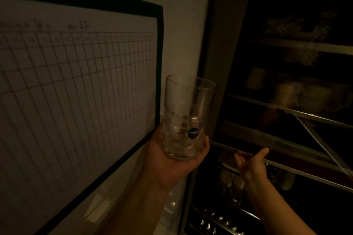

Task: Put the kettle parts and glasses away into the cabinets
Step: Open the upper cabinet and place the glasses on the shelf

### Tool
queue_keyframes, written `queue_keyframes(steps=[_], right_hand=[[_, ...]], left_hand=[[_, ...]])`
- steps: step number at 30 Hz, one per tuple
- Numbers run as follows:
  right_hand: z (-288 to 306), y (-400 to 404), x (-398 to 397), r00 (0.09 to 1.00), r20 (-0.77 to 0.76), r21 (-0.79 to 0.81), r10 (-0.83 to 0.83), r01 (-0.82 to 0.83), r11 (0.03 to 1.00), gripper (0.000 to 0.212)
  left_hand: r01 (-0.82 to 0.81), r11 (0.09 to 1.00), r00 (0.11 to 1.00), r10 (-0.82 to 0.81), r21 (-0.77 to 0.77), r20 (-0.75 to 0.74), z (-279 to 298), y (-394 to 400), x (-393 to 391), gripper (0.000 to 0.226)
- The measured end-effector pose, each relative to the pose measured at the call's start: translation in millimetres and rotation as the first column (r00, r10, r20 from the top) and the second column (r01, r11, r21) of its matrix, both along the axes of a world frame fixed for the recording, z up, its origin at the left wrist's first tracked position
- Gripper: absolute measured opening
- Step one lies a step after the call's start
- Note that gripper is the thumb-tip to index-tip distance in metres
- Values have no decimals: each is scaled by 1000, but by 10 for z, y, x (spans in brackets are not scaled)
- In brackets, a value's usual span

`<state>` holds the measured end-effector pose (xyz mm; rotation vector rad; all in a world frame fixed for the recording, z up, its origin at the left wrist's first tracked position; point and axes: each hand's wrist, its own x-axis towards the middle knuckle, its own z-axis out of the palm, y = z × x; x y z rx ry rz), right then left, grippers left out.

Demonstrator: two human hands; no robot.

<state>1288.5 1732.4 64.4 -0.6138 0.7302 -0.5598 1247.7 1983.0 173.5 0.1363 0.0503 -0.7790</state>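
My left hand [172,160] holds a stack of two clear glasses [186,101] from below, fingers curled round the base; a dark round sticker sits on the lower glass. The stack is upright, just left of the open cabinet. My right hand [250,162] grips the lower edge of the cabinet's glass door [298,170], fingers hooked over the frame. The room is dim and the picture blurred.
Cabinet shelves [286,108] hold pale mugs [257,78] and other dim items. A large gridded chart [76,82] with a dark border hangs on the wall to the left. Shiny metal objects [210,221] lie below the door.
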Motion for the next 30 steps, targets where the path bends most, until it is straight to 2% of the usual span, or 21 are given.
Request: queue_keyframes(steps=[4, 9, 13, 15, 17, 19, 20, 21, 22, 23, 24, 25, 26, 27, 28, 30], right_hand=[[-73, 197, -247, 999, -16, -23, -52, 52, 998, 70], [-115, 118, -500, 999, 29, -44, 27, -26, 999, 62], [3, 66, -712, 994, -46, -97, 98, -103, 990, 65], [112, 104, -804, 986, -147, -187, 82, -109, 976, 52], [285, 221, -881, 978, -207, -413, -22, -67, 908, 39], [548, 408, -941, 984, -142, -691, -107, -22, 722, 22], [707, 513, -955, 990, -100, -822, -102, -24, 569, 15], [859, 611, -955, 995, -61, -931, -75, -29, 365, 15], [1000, 694, -923, 998, -34, -994, -59, -27, 111, 18], [1140, 758, -857, 998, 5, -986, -61, -5, -168, 23], [1257, 793, -760, 997, 47, -902, -58, 17, -431, 29], [1368, 821, -644, 996, 72, -758, -53, 20, -652, 38], [1463, 835, -517, 996, 75, -582, -53, 1, -813, 48], [1559, 841, -389, 996, 60, -404, -58, -29, -914, 55], [1665, 853, -280, 997, 42, -248, -62, -50, -967, 57], [1849, 903, -105, 995, 22, 7, -102, -103, -995, 53]], left_hand=[[-31, 1000, 999, 31, -5, -13, -32, 45, -27, 41], [-42, 998, 999, 41, -36, -16, -90, 125, -90, 45], [-36, 999, 999, 35, -33, -15, -103, 164, -165, 47], [-33, 999, 999, 32, -43, -34, -100, 175, -183, 46], [-41, 998, 998, 39, -44, -46, -88, 192, -203, 45], [-49, 998, 998, 47, -46, -47, -71, 207, -221, 44], [-52, 998, 998, 50, -47, -47, -67, 213, -226, 44], [-53, 997, 997, 51, -51, -50, -61, 216, -233, 43], [-51, 997, 997, 48, -57, -54, -59, 219, -233, 43], [-45, 997, 998, 41, -67, -57, -58, 222, -234, 44], [-38, 996, 998, 34, -79, -55, -55, 227, -236, 44], [-30, 996, 998, 26, -86, -49, -44, 232, -242, 43], [-27, 996, 999, 24, -81, -42, -34, 237, -248, 42], [-31, 997, 999, 28, -69, -36, -22, 240, -256, 41], [-38, 998, 999, 36, -55, -36, -14, 243, -259, 41], [-40, 998, 998, 39, -38, -41, 4, 251, -259, 40]])
